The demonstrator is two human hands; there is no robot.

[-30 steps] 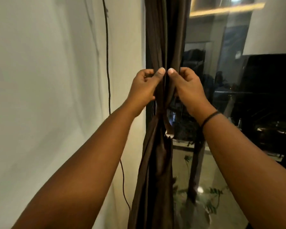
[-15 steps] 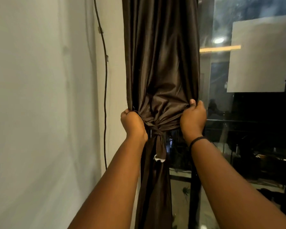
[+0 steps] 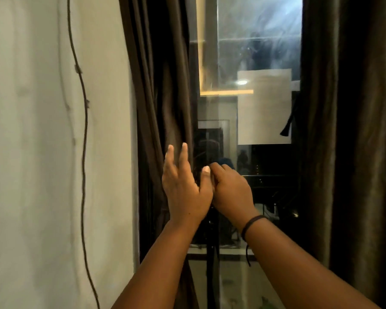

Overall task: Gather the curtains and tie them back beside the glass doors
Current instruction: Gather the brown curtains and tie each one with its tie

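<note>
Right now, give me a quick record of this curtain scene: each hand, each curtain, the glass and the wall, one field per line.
left hand: fingers straight, resting against the left curtain's edge
right hand: fingers curled, beside the left hand; what it grips is hidden
left curtain: dark brown, hanging in folds next to the wall
right curtain: dark, hanging loose at the far right
glass door: uncovered between the curtains, showing reflections
wall: pale, a thin cable running down it
</note>
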